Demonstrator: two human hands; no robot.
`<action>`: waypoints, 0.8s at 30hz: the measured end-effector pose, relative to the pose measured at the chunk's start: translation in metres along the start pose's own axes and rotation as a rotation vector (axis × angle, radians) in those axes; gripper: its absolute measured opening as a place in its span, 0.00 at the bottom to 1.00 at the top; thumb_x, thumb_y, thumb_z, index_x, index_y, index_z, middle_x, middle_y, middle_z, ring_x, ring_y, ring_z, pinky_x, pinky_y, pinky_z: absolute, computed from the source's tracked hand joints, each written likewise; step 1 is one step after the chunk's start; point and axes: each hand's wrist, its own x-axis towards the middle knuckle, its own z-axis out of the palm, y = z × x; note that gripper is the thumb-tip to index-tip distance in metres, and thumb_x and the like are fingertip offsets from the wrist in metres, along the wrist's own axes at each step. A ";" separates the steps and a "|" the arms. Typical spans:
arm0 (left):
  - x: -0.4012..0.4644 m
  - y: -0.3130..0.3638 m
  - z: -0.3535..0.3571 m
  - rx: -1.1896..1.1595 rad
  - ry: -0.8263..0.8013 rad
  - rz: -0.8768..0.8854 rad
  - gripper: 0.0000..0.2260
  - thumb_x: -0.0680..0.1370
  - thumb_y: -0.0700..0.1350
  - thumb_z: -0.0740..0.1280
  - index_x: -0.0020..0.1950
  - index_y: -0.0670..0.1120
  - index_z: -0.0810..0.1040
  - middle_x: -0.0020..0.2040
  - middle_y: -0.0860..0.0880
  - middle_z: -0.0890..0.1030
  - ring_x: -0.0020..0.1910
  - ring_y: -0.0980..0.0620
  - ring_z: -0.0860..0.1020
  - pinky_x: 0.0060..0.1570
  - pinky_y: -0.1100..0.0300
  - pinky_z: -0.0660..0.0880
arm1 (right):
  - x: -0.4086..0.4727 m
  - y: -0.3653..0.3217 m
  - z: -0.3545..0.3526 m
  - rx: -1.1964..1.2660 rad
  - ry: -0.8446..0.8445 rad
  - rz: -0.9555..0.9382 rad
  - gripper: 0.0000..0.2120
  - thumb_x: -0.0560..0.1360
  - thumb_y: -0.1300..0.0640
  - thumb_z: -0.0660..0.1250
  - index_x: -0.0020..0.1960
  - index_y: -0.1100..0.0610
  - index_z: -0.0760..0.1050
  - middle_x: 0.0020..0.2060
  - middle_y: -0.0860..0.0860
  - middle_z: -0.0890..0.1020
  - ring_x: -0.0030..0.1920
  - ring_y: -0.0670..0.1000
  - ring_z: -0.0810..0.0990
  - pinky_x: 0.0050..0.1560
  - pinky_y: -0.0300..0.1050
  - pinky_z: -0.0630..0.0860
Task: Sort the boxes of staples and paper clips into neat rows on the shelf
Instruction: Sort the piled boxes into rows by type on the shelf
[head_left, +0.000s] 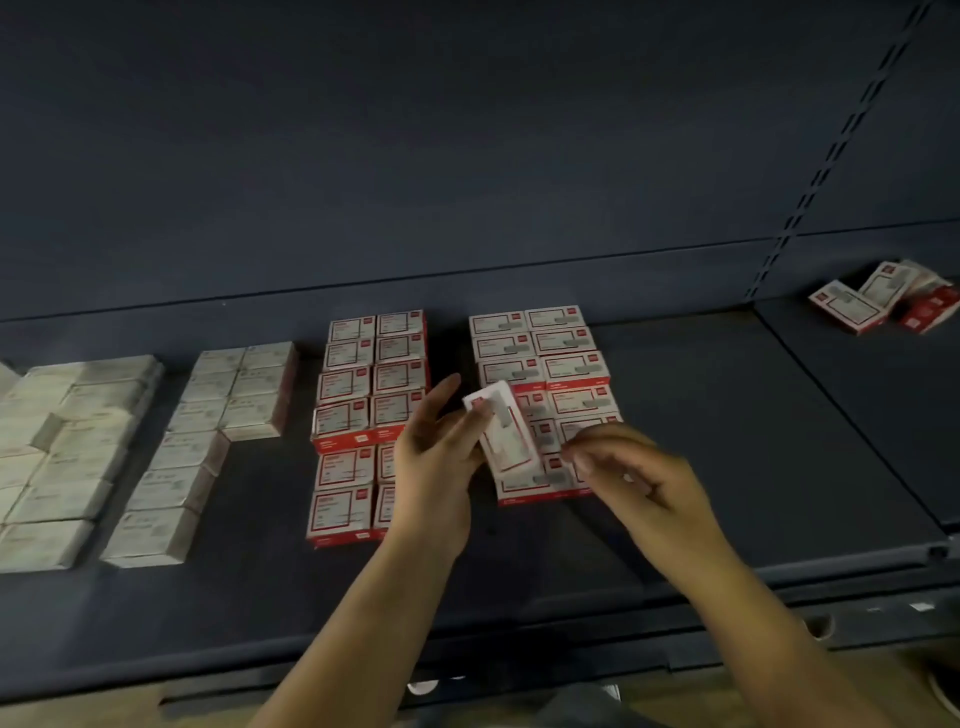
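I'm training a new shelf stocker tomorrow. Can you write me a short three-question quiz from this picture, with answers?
1. True or false: the left hand grips a red-and-white box above the shelf.
2. Where does a loose, unsorted pile of red-and-white boxes lie?
A. far right, beyond the shelf upright
B. at the shelf's front edge
C. on top of the pale boxes
3. Fill in: the pale boxes sit to the ____ of the red-and-white rows.

Key
1. True; the right hand is beside it, fingers loosely curled, holding nothing.
2. A
3. left
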 end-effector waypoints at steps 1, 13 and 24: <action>0.001 0.003 -0.005 0.022 -0.021 0.008 0.18 0.69 0.37 0.70 0.58 0.48 0.76 0.40 0.50 0.83 0.43 0.50 0.82 0.43 0.55 0.79 | 0.000 -0.003 0.004 -0.013 0.030 0.021 0.06 0.72 0.55 0.71 0.48 0.48 0.81 0.47 0.42 0.81 0.50 0.42 0.79 0.49 0.33 0.74; 0.014 0.014 -0.036 0.669 -0.613 0.069 0.09 0.70 0.40 0.73 0.48 0.44 0.79 0.43 0.50 0.82 0.44 0.53 0.80 0.45 0.61 0.76 | 0.008 -0.029 0.025 -0.271 -0.214 0.159 0.23 0.68 0.61 0.73 0.54 0.38 0.72 0.54 0.40 0.76 0.55 0.37 0.73 0.52 0.27 0.69; 0.040 -0.005 -0.021 1.505 -0.554 0.608 0.20 0.79 0.46 0.62 0.71 0.50 0.66 0.70 0.54 0.66 0.68 0.55 0.62 0.60 0.70 0.56 | 0.025 0.029 0.009 -0.524 0.083 -0.025 0.24 0.72 0.57 0.71 0.64 0.44 0.68 0.60 0.43 0.71 0.61 0.52 0.71 0.60 0.45 0.69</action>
